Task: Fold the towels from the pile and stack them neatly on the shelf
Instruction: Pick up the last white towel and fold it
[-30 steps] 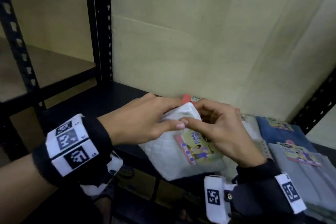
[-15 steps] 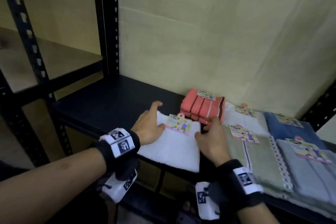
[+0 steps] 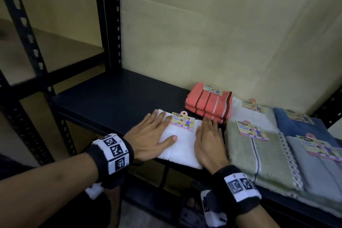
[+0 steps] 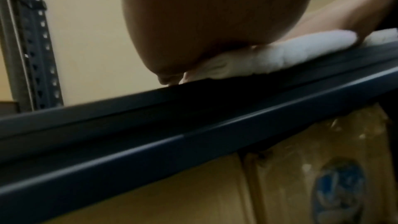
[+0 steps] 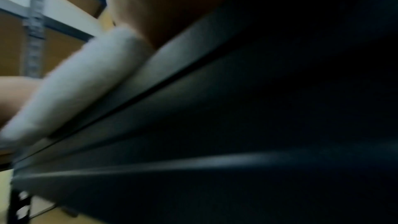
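A folded white towel [image 3: 182, 144] with a paper label lies at the front edge of the black shelf [image 3: 111, 94]. My left hand [image 3: 149, 135] lies flat on its left side, fingers straight. On its right side my right hand [image 3: 209, 139] presses down flat. From the left wrist view the towel [image 4: 280, 54] shows squashed under my palm on the shelf lip [image 4: 193, 125]. The right wrist view shows the towel's edge [image 5: 75, 84] blurred, overhanging the shelf rim [image 5: 215, 108].
A folded coral striped towel [image 3: 209, 103] sits just behind. To the right lie a cream towel [image 3: 257, 118], a green towel [image 3: 259, 153], a blue towel [image 3: 299, 126] and a grey towel [image 3: 318, 168]. A black upright post [image 3: 109, 18] stands at the shelf's back left. Cardboard boxes [image 4: 301, 185] sit below.
A second ago both hands pinched the white towel in the air. They lowered it onto the shelf, and now both palms lie flat on it.
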